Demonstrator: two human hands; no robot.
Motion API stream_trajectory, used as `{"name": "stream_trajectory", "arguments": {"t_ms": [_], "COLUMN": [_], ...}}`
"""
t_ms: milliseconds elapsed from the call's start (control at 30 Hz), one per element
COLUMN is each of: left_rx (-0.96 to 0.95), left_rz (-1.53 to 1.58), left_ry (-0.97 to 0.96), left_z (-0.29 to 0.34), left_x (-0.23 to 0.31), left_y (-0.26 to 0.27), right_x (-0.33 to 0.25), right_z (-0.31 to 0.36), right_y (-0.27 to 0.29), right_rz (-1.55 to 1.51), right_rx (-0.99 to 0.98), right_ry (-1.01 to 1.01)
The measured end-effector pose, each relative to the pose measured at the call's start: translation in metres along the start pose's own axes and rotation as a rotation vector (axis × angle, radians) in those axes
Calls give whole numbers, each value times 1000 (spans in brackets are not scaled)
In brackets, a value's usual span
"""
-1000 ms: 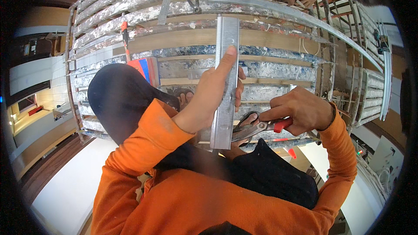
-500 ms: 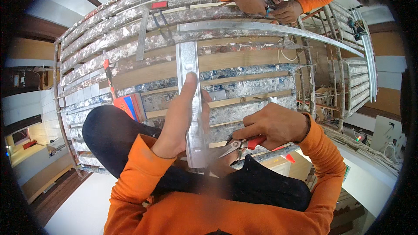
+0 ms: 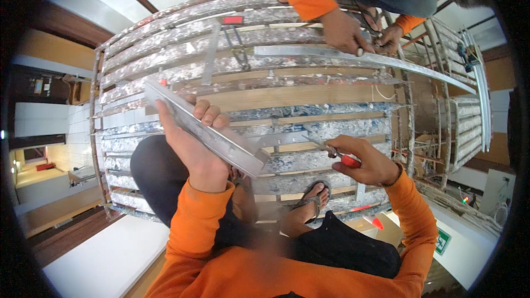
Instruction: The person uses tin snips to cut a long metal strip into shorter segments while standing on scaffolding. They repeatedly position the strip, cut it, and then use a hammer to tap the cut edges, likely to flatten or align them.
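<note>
My left hand [image 3: 194, 146] is wrapped round a short galvanized metal channel [image 3: 212, 132], thumb along one side and fingers over the other. The channel slants from upper left down to the right, raised over the slatted platform. My right hand [image 3: 365, 157] grips red-handled metal snips [image 3: 349, 160], whose blades point left, apart from the channel. Between them a flat metal strip [image 3: 284, 138] shows over the slats; whether it joins the channel I cannot tell. My sandalled foot [image 3: 313, 201] rests on the slats below.
The platform is of paint-spattered slats [image 3: 342, 113] with gaps. Across from me a co-worker's hands [image 3: 345, 33] are at a long metal channel [image 3: 397, 65]. A metal ruler [image 3: 210, 58] and a red-topped tool [image 3: 232, 20] lie at the far left. Several metal lengths [image 3: 483, 99] stand at right.
The short channel has swung from upright in view to a leftward slant. My right hand and the snips have moved away from its near end. The co-worker's hands have shifted along the long channel.
</note>
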State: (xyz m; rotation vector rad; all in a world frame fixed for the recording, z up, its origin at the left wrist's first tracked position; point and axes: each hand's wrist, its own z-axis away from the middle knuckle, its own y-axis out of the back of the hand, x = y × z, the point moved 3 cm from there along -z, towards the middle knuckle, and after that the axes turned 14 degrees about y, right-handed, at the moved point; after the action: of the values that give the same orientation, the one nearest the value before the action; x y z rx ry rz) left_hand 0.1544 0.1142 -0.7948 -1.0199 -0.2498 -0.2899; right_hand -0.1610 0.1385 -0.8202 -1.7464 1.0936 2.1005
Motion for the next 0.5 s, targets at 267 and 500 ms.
{"name": "stream_trajectory", "arguments": {"t_ms": [267,500], "left_rx": [8,141], "left_rz": [72,-56], "left_ry": [18,-134], "left_z": [-3,1], "left_x": [3,-3], "left_y": [4,-7], "right_x": [-12,-36], "right_z": [-10,-21], "right_y": [-6,-20], "right_rz": [52,116], "right_rx": [82,73], "right_ry": [24,76]}}
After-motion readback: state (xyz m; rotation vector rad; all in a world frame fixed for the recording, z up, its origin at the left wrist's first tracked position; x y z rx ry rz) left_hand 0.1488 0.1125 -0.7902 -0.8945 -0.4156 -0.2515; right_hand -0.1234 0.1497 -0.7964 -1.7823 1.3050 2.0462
